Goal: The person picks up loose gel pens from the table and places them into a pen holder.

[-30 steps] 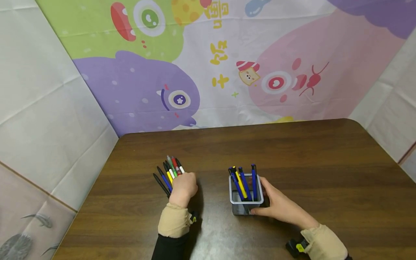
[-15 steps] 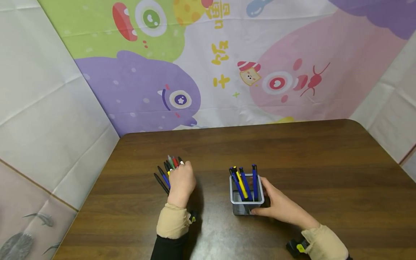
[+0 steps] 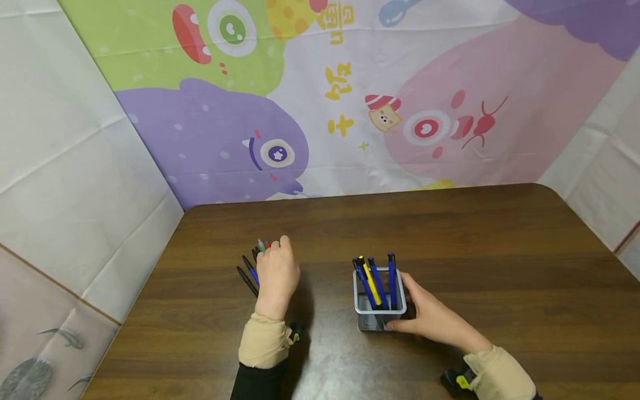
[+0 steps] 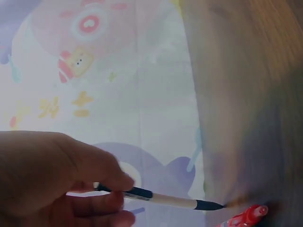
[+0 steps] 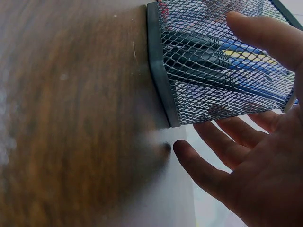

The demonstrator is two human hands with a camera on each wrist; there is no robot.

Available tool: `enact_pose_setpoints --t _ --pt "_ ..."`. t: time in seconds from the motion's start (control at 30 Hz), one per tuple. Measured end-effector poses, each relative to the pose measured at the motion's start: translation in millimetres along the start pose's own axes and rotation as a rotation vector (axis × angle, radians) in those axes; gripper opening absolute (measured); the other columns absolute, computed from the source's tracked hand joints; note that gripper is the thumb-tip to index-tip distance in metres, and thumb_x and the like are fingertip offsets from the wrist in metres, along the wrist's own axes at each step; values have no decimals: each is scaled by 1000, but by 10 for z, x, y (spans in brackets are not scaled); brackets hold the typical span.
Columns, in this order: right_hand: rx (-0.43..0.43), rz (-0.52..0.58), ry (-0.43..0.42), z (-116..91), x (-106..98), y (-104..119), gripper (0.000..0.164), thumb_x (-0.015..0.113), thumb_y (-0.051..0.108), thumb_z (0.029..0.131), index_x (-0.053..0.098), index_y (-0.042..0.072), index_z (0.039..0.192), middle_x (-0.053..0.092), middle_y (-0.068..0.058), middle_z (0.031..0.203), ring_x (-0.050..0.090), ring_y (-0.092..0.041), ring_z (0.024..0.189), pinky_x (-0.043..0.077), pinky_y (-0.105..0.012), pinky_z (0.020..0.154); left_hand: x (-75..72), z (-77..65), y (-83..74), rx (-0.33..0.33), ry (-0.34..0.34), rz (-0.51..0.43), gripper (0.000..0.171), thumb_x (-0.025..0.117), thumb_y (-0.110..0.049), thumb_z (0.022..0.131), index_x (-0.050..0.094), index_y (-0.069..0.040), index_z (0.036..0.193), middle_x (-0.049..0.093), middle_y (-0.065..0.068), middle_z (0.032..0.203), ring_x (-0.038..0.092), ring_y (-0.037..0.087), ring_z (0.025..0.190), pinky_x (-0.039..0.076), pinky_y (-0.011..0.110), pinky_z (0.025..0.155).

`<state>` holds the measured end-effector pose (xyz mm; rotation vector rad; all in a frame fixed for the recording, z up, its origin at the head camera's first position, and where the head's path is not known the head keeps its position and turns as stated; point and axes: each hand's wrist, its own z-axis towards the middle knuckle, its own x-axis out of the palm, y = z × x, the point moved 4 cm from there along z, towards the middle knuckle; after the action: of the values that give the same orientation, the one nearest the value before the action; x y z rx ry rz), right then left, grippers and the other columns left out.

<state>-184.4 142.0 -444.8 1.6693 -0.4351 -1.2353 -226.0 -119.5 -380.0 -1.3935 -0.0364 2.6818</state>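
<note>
My left hand point(image 3: 277, 276) pinches a white pen with black ends point(image 4: 173, 200) between thumb and fingers, as the left wrist view shows. Its lower tip points down close to the table. A red pen point(image 4: 246, 216) lies just under that tip. Beside the hand, a blue pen point(image 3: 251, 270) and a black pen point(image 3: 247, 280) lie on the table, with others partly hidden. My right hand point(image 3: 432, 316) holds a square mesh pen holder point(image 3: 378, 320), thumb on the near side and fingers on the far side. Several blue pens and a yellow pen point(image 3: 369, 280) stand in the holder.
The brown wooden table point(image 3: 475, 239) has rounded far corners. A cartoon-printed cloth point(image 3: 345, 161) hangs along its far edge, and pale sheets point(image 3: 90, 144) hang at the left and right.
My left hand has moved away from me over the pens, turning as it rises, and now has the white pen in its pinch. The right hand and pen holder have stayed put.
</note>
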Motion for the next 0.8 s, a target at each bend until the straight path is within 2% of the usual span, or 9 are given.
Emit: enact_pose_setpoints --t 0.17,0.23,0.5,0.8 --pt "-10 -4 0 5 -2 0 88 78 29 69 24 12 137 50 -14 123 55 -27 111 43 -45 89 -57 26 -10 -13 -106 -48 8 54 4 77 48 -1 74 51 13 60 51 31 50 35 38 49" --pt "-9 -1 0 5 -3 2 89 78 29 69 24 12 137 51 -14 123 55 -27 110 43 -45 89 -79 33 -13 -22 -124 -62 9 54 5 77 48 -2 75 51 13 61 51 31 51 35 38 50" --pt "2 0 2 6 0 -4 89 78 29 70 24 12 138 50 -15 123 54 -29 110 42 -47 90 -139 59 -17 -51 -94 -92 12 54 7 73 50 -2 79 52 12 66 52 30 55 35 36 54" --pt "8 4 2 2 -4 9 88 78 28 70 24 12 138 49 -16 125 53 -31 112 42 -48 90 -273 86 -34 -44 -127 -125 9 52 7 77 51 -1 80 53 12 66 51 30 54 35 35 54"
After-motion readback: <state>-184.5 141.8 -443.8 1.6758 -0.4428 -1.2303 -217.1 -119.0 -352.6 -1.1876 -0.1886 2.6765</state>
